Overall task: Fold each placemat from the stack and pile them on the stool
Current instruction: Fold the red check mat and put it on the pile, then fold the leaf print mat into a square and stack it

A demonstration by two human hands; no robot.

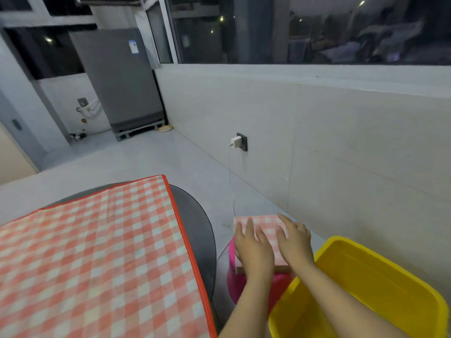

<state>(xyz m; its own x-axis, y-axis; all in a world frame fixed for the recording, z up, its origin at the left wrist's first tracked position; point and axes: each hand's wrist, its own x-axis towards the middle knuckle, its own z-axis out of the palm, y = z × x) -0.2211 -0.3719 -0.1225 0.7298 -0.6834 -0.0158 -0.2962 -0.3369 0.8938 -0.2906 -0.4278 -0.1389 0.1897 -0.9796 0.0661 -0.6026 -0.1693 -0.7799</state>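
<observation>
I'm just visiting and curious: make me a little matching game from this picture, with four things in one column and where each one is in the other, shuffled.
Things:
1. folded placemats
2. unfolded placemat
3. yellow tub
4. white charger

Places:
A. plugged into the wall socket
B. spread on the dark round table
C. on the pink stool, under both hands
D. on the floor, right of the stool

Pairs: 1-C, 2-B, 3-D, 4-A

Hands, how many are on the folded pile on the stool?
2: the left hand and the right hand both lie flat on the folded pile on the pink stool.
</observation>
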